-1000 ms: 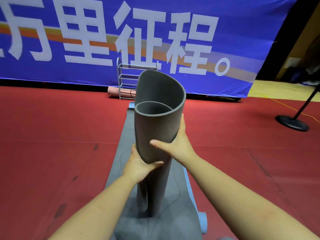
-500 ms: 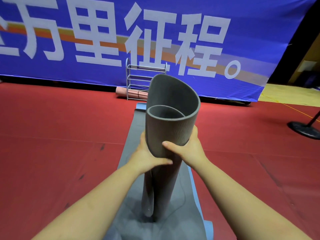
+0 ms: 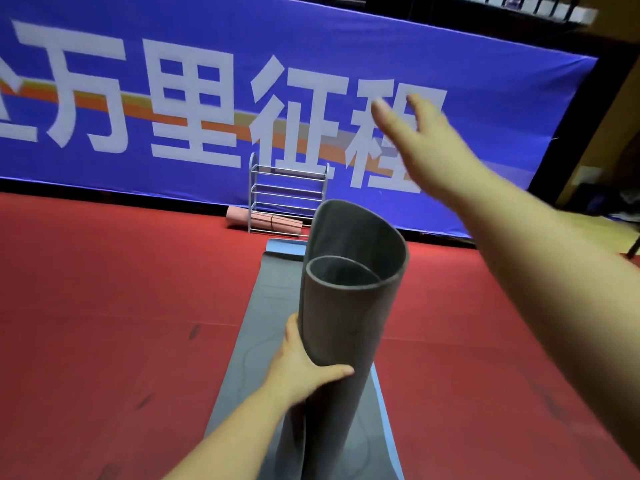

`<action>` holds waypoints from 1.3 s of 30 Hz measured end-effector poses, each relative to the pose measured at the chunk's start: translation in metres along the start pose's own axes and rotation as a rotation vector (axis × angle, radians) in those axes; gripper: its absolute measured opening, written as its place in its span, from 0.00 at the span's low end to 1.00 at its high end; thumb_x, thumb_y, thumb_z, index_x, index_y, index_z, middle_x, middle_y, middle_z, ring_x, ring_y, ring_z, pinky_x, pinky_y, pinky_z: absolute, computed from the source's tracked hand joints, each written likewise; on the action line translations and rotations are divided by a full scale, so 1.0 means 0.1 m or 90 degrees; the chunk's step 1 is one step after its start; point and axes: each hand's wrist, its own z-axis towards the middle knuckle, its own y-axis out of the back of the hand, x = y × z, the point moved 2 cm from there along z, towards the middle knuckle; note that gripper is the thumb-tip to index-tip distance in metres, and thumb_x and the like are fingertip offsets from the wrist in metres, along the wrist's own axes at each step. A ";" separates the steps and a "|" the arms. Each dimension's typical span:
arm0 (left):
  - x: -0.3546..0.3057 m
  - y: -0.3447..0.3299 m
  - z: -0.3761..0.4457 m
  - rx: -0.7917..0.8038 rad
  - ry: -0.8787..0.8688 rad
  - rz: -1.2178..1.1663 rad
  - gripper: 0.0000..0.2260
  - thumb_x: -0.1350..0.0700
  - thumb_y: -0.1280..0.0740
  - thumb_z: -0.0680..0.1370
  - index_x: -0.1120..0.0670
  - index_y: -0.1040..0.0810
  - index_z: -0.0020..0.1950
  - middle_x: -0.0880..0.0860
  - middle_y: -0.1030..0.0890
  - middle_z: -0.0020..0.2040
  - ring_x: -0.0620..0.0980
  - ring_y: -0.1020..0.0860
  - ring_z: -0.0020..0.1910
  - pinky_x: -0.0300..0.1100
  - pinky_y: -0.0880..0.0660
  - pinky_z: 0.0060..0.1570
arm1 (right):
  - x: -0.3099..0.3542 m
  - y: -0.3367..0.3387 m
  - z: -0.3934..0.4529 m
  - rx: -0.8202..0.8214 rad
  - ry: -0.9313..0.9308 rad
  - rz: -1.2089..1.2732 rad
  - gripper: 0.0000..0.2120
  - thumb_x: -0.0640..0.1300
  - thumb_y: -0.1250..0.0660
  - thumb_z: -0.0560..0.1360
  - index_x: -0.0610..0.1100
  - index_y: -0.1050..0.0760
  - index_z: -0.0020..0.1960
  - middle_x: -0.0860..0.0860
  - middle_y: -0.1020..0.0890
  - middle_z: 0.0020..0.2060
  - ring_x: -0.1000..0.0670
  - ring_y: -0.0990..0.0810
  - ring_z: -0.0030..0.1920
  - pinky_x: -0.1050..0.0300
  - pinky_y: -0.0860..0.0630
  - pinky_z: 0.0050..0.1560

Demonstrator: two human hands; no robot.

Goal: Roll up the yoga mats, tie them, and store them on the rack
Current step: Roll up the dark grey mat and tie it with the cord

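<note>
Because the grey rolled mat (image 3: 346, 323) stands on its end, the left hand (image 3: 304, 368) wraps round its middle to keep it from falling or coming loose. The right hand (image 3: 426, 143) is up above the roll, fingers spread wide, holding nothing. Under both hands another grey mat (image 3: 263, 323) lies flat on the red floor (image 3: 121, 289). Far past the hands stands the rack (image 3: 287, 192), with a pink roll (image 3: 242, 216) on its lowest shelf. No tie is seen yet.

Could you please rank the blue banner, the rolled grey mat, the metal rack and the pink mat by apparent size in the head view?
1. blue banner
2. rolled grey mat, enlarged by nearness
3. metal rack
4. pink mat, partly hidden behind the rack
</note>
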 end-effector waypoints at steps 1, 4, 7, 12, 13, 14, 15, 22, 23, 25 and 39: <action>-0.01 0.01 0.00 -0.001 -0.001 0.001 0.52 0.41 0.20 0.57 0.42 0.49 0.72 0.44 0.29 0.65 0.48 0.27 0.60 0.45 0.27 0.60 | 0.06 0.07 0.13 -0.006 0.006 -0.057 0.41 0.68 0.46 0.75 0.47 0.53 0.78 0.48 0.51 0.78 0.48 0.50 0.77 0.47 0.48 0.74; -0.02 0.02 -0.01 -0.003 -0.002 0.022 0.53 0.40 0.20 0.57 0.42 0.50 0.72 0.43 0.29 0.62 0.49 0.27 0.61 0.43 0.28 0.58 | -0.18 -0.26 0.10 0.115 -0.032 -0.192 0.50 0.74 0.46 0.69 0.46 0.58 0.78 0.48 0.54 0.78 0.46 0.53 0.77 0.44 0.53 0.75; 0.07 -0.09 -0.08 0.003 0.026 0.037 0.54 0.39 0.21 0.55 0.42 0.50 0.71 0.44 0.28 0.63 0.50 0.26 0.62 0.41 0.28 0.57 | -0.60 -0.97 -0.44 0.329 0.030 -0.348 0.57 0.77 0.42 0.64 0.42 0.59 0.78 0.47 0.52 0.78 0.48 0.49 0.77 0.50 0.47 0.75; 0.07 -0.06 -0.01 -0.038 0.052 -0.006 0.54 0.38 0.21 0.53 0.44 0.46 0.71 0.46 0.27 0.65 0.50 0.25 0.61 0.46 0.26 0.58 | -0.43 -1.05 -0.43 0.414 0.019 -0.203 0.49 0.70 0.41 0.71 0.44 0.59 0.78 0.51 0.50 0.78 0.48 0.44 0.76 0.54 0.44 0.72; 0.06 -0.03 0.00 -0.039 0.049 -0.007 0.54 0.38 0.21 0.53 0.44 0.46 0.71 0.46 0.27 0.65 0.50 0.25 0.61 0.46 0.26 0.58 | -0.37 -0.96 -0.32 0.390 0.014 -0.227 0.48 0.70 0.44 0.72 0.45 0.60 0.78 0.50 0.53 0.78 0.47 0.48 0.77 0.51 0.48 0.74; 0.06 -0.01 0.01 -0.039 0.047 -0.003 0.54 0.38 0.21 0.53 0.43 0.47 0.72 0.46 0.27 0.65 0.50 0.26 0.61 0.46 0.27 0.59 | -0.30 -0.86 -0.22 0.345 0.021 -0.255 0.46 0.70 0.46 0.73 0.45 0.61 0.78 0.49 0.55 0.78 0.46 0.52 0.77 0.49 0.52 0.75; 0.06 0.02 0.00 -0.040 0.047 -0.001 0.54 0.38 0.21 0.54 0.42 0.48 0.72 0.46 0.27 0.65 0.50 0.26 0.62 0.46 0.27 0.59 | -0.25 -0.77 -0.15 0.294 0.031 -0.273 0.47 0.71 0.48 0.72 0.45 0.61 0.78 0.49 0.56 0.78 0.46 0.55 0.77 0.47 0.55 0.75; 0.08 -0.03 -0.08 -0.074 0.063 0.029 0.51 0.39 0.21 0.57 0.44 0.46 0.71 0.46 0.27 0.65 0.51 0.26 0.62 0.43 0.27 0.57 | -0.62 -1.13 -0.39 0.408 0.031 -0.221 0.54 0.74 0.37 0.65 0.46 0.56 0.78 0.51 0.41 0.76 0.48 0.38 0.73 0.51 0.37 0.70; 0.07 -0.03 -0.08 -0.078 0.064 0.023 0.51 0.39 0.21 0.57 0.44 0.46 0.72 0.46 0.28 0.66 0.51 0.27 0.63 0.43 0.28 0.57 | -0.63 -1.12 -0.38 0.400 0.027 -0.178 0.52 0.72 0.36 0.66 0.47 0.55 0.78 0.52 0.39 0.75 0.49 0.36 0.73 0.53 0.36 0.69; 0.08 -0.01 -0.07 -0.073 0.063 0.024 0.51 0.39 0.21 0.57 0.45 0.46 0.72 0.47 0.29 0.67 0.51 0.28 0.64 0.44 0.28 0.58 | -0.62 -1.04 -0.37 0.381 0.028 -0.148 0.48 0.68 0.35 0.68 0.49 0.52 0.78 0.53 0.38 0.75 0.51 0.36 0.73 0.56 0.37 0.68; -0.45 -0.25 -0.16 -0.035 -0.024 0.077 0.48 0.38 0.22 0.60 0.47 0.46 0.72 0.49 0.27 0.66 0.53 0.27 0.63 0.45 0.28 0.59 | -1.36 -0.61 -1.06 0.075 -0.224 0.515 0.35 0.68 0.30 0.61 0.53 0.30 0.62 0.51 0.21 0.61 0.52 0.21 0.60 0.53 0.25 0.61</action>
